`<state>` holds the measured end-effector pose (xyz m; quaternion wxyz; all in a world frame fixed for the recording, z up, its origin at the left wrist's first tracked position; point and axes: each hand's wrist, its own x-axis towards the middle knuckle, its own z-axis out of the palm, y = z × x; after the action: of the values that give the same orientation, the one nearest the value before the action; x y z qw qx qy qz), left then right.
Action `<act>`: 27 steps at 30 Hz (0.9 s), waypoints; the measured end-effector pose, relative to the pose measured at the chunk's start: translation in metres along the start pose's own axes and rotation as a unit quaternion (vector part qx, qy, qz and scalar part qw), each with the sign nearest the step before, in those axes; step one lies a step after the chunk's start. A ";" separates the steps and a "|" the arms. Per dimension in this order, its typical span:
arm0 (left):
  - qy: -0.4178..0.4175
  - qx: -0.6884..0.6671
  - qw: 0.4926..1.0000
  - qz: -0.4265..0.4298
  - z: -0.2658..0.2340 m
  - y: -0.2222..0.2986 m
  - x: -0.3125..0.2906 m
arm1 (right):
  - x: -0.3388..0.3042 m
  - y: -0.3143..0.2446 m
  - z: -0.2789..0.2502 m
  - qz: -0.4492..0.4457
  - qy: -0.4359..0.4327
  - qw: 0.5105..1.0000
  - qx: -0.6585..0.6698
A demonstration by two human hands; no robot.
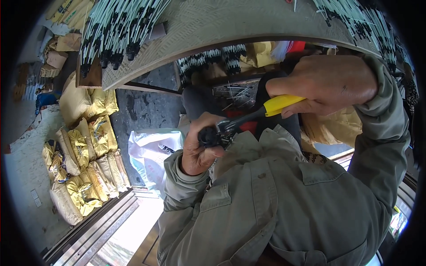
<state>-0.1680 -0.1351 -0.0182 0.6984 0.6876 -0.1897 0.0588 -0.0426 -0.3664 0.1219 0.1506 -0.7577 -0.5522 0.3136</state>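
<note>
L hand is closed round a black bundle, held over the lap nr the chest; R hand is wrapped round a yellow-handled pliers-like tool, its metal head at the bundle's R edge. Can't tell if the head bites on anything. Main risk, prob.: a slip of the tool could nip the L hand, b/c it sits so close; a loose L grip could let the bundle twist or drop into the lap. Around, L to R: yellow & tan sacks in rows on the floor; pale rods w/ black ends on the tabletop; a white plastic bag just L of the L forearm; loose thin rods lower down, under the table; more pale rods at far R. Table edge curves across in front, nr the R hand, so poss. limits upward swing.
</note>
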 end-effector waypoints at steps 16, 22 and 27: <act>0.268 0.065 0.961 0.018 -0.046 0.007 0.012 | 0.045 0.041 0.060 0.034 0.393 0.917 -0.061; 0.428 -0.265 0.858 0.102 -0.120 0.003 -0.020 | 0.041 0.161 0.023 0.351 0.401 0.777 -0.335; 0.309 -0.414 0.856 -0.027 -0.128 -0.078 -0.069 | 0.047 0.172 0.040 0.115 0.472 0.796 -0.362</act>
<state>-0.1814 -0.0003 -0.1129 0.9425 0.2866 0.0477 0.1651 0.0686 -0.3865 -0.0214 0.0702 -0.8689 -0.3945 -0.2904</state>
